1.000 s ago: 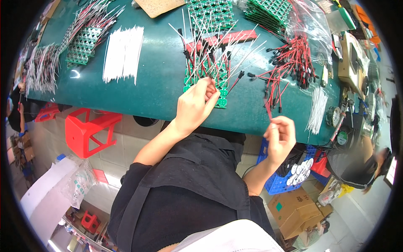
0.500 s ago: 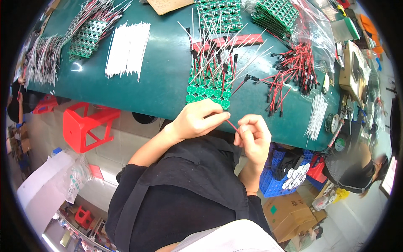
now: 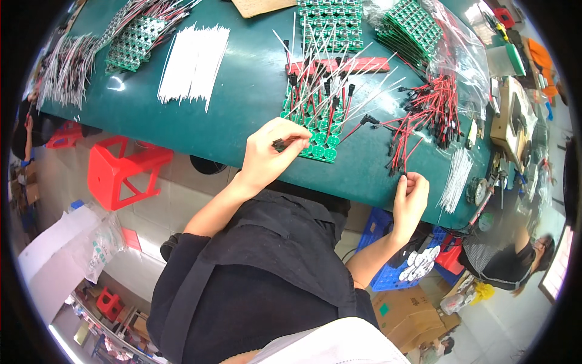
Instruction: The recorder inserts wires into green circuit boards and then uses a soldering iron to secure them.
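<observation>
My left hand [image 3: 271,153] rests on the green table's [image 3: 242,115] front edge. Its fingertips pinch a small black connector [image 3: 279,145] beside a green circuit board panel [image 3: 320,144], which has several red and white wires standing up from it. Over at the table's edge, my right hand [image 3: 410,197] has its thumb and fingers closed on the end of a red wire [image 3: 400,159]. That wire trails from a loose pile of red wires with black plugs [image 3: 427,112].
White wire strips [image 3: 194,60] lie at the back left, and more green boards [image 3: 130,42] beyond them. Bagged boards [image 3: 424,33] sit at the back right. A red stool [image 3: 121,170] and a blue crate [image 3: 388,267] stand under the table. Another person [image 3: 509,261] sits at the right.
Both hands were together below the table edge with a red wire between them. My left hand has moved up to the board, my right hand right to the wire pile.
</observation>
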